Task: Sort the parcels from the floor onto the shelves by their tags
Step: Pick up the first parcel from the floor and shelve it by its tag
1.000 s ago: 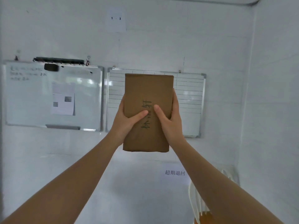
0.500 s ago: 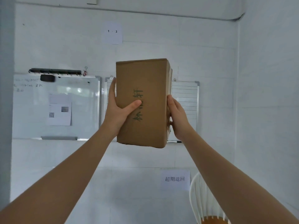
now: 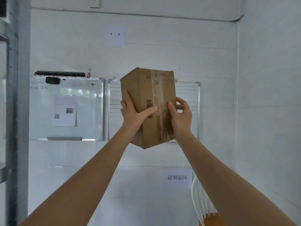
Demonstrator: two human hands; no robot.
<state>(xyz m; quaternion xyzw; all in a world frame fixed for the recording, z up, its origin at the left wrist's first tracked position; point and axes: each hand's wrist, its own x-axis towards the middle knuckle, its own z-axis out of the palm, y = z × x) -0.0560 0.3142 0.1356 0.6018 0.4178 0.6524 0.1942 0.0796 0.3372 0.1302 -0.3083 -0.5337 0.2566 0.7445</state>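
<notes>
Facing a white wall with two whiteboards, your cardboard parcel raised mid-air before the lined board, taped face toward you, your left hand and right hand clamping its sides, fingers wrapped around its edges, thumbs pressed on the front.

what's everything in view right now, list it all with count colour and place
cardboard box: 1, brown, clear tape down one face, held up centre
whiteboards: 2, white, on the wall behind the box
black eraser: 1, top of left whiteboard
paper signs: 2, white, one high on the wall, one low right
metal shelf post: 1, grey, left edge
chair: 1, white back, orange seat, bottom right
left hand: fingers on box
right hand: fingers on box
</notes>
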